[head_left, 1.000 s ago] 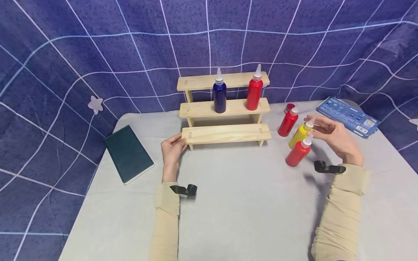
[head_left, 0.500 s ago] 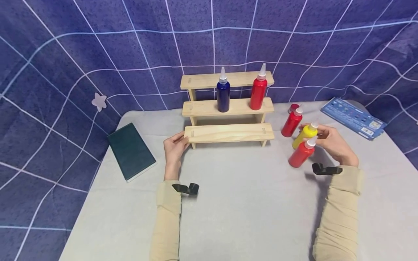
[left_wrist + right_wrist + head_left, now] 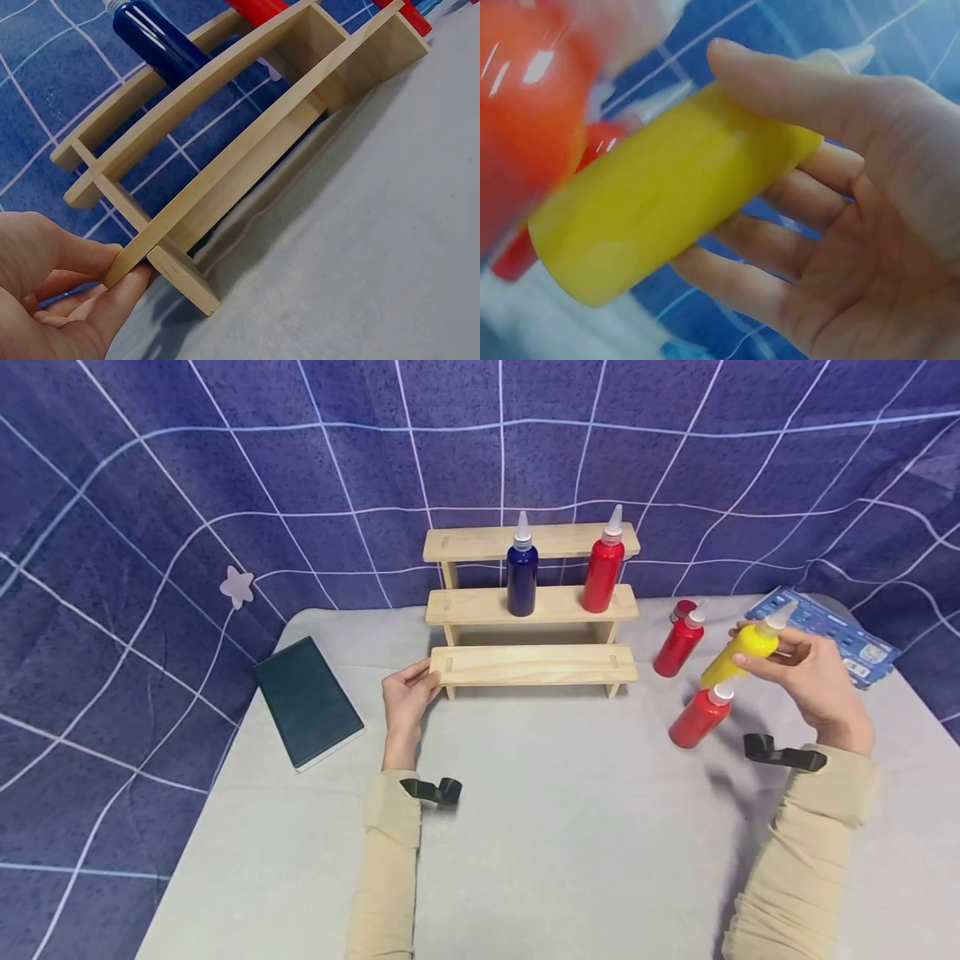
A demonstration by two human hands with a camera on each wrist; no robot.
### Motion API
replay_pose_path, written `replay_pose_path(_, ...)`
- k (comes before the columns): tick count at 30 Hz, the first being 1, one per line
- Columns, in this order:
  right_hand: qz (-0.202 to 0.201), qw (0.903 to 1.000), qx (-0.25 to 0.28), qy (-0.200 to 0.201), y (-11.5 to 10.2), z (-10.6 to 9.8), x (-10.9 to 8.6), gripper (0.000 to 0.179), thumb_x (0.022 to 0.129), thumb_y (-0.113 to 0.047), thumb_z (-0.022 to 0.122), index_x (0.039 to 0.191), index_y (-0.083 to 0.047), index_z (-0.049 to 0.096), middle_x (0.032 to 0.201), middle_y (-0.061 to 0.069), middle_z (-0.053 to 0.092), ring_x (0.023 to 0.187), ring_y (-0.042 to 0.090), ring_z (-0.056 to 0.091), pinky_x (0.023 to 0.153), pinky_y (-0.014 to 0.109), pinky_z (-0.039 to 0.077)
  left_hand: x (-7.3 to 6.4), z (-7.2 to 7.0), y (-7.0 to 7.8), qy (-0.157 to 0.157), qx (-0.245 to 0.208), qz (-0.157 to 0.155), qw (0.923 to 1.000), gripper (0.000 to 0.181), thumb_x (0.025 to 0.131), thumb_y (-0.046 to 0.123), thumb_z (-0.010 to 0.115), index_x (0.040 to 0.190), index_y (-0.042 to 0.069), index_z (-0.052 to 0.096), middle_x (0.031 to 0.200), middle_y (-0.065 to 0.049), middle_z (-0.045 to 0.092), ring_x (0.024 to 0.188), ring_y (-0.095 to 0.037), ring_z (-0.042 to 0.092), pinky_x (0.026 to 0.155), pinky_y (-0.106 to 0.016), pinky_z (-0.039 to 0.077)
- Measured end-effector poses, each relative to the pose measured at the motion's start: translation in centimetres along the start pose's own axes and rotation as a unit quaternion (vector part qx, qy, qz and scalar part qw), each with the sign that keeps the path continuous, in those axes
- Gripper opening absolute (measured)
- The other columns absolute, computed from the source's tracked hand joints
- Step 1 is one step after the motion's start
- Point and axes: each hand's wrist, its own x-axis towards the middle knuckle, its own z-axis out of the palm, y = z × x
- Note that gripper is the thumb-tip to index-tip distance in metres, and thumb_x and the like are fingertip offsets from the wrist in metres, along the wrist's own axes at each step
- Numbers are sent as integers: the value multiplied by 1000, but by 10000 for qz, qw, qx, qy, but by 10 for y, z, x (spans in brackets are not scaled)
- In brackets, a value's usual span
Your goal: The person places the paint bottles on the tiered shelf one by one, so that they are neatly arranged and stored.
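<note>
My right hand grips a yellow squeeze bottle with a white pointed nozzle, tilted and raised over the table. In the right wrist view the thumb lies across the yellow bottle's side and the fingers are behind it. Just in front stands a red bottle, and another red bottle is to the left. My left hand pinches the left end of the lowest step of a three-tier wooden shelf. On its middle step stand a blue bottle and a red one.
A dark green notebook lies on the table left of the shelf. At the back right is a flat blue printed packet. A small red round thing sits behind the red bottles. A blue grid-patterned cloth hangs behind.
The right hand has closed round the yellow bottle, lifted it from among the red ones and moved right with it. The left hand stays on the shelf; the head view shifted slightly.
</note>
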Motion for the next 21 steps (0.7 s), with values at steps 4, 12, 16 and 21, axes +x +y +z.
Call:
replay_pose_path(4,-216,9992,248,242,-20,10,-2,42,81,15,69,122,8,63,102,-1,74,86,8,70,79,10,55,-1,0,1,14,13,21,10000,36,90,-4,63,126,-6,61,118,-26,64,108,-31,65,82,-21,59)
replay_pose_path(12,-583,9957,478,537,-52,42,-4,45,77,17,71,121,12,61,102,4,73,86,11,71,82,12,55,-1,1,1,-14,-65,-32,10000,37,89,-6,62,126,-8,60,119,-26,64,109,-30,65,82,-20,58)
replay_pose_path(16,-556,9961,435,520,-64,59,-4,46,76,16,73,120,9,64,102,3,73,84,11,71,81,12,56,0,0,0,-29,-97,-41,9999,37,89,-6,62,126,-7,60,118,-26,64,109,-30,65,82,-20,58)
replay_pose_path(21,-435,9974,330,479,-70,79,-2,45,77,13,74,121,4,66,102,0,74,85,10,71,79,12,56,0,0,1,-20,-94,-39,9999,37,89,-6,63,126,-7,60,118,-26,65,109,-29,65,82,-21,58)
